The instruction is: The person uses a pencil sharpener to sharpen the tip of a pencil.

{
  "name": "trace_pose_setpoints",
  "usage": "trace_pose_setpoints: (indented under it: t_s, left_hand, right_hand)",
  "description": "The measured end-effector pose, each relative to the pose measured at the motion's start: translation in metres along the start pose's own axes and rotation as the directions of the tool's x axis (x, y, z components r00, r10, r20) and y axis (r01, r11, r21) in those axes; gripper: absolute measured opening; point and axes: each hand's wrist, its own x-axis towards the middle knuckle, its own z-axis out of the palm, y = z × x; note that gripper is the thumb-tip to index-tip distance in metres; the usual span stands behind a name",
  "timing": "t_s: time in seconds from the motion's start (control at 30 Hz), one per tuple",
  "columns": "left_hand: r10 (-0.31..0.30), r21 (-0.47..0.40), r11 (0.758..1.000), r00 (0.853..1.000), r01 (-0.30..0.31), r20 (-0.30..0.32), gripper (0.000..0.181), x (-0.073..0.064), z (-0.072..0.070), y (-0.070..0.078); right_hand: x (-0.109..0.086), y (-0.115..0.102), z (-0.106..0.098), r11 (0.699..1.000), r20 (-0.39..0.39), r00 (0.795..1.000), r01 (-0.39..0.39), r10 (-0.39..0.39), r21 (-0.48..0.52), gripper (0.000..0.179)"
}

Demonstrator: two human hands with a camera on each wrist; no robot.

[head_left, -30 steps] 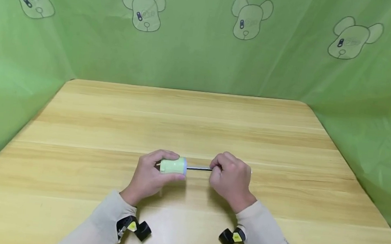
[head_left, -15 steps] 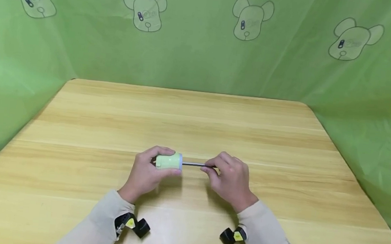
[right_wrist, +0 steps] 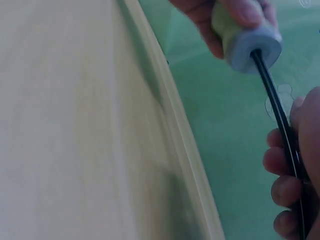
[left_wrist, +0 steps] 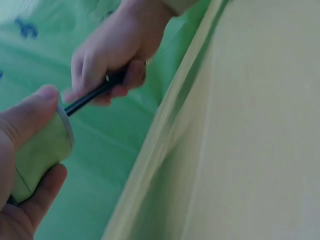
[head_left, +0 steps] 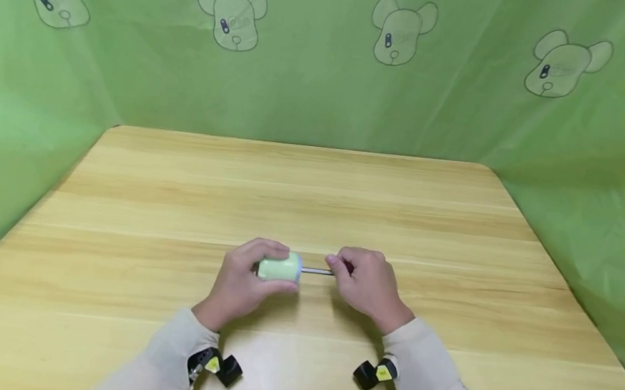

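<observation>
My left hand holds a pale green pencil sharpener, a short cylinder lying sideways with a bluish end facing right. Fingers lie along its far side and the thumb along its near side. A slim dark pencil runs from that end to my right hand, whose curled fingers and thumb grip it. Seen from the right wrist, the pencil enters a hole in the middle of the sharpener's bluish face. The pencil's tip is hidden inside. Both things are held above the table.
A wood-grain table spreads beneath both hands. Green sheeting printed with bear-like heads hangs behind and along both sides. Black wrist cameras sit at the two light sleeves.
My left hand and the sharpener shifted slightly left and away, then back right and nearer. The right fingers moved from a straighter pinch to a curled grip as the hand turned.
</observation>
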Motion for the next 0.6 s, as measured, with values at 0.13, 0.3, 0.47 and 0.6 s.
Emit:
trace_pose_setpoints:
  t_s: [0.13,0.3,0.47,0.6]
  left_hand:
    - [-0.22,-0.081,0.973,0.974,0.216,-0.051,0.044,-0.001,-0.006,-0.001]
    - [-0.412,-0.178,0.9,0.91,0.398,-0.048,0.043,0.001,-0.014,0.0]
    - [-0.513,-0.217,0.837,0.858,0.503,0.013,0.038,0.005,-0.019,0.004]
    - [-0.548,-0.257,0.796,0.833,0.549,0.081,0.034,0.007,-0.021,0.006]
  right_hand:
    - [0.0,0.0,0.004,0.972,-0.145,0.973,0.154,-0.18,-0.176,0.019]
    - [0.0,0.001,0.005,0.95,-0.285,0.918,0.214,-0.275,-0.228,0.028]
    - [-0.001,-0.001,0.005,0.925,-0.394,0.84,0.299,-0.372,-0.236,0.034]
    - [-0.001,-0.001,0.008,0.9,-0.465,0.772,0.34,-0.433,-0.273,0.042]
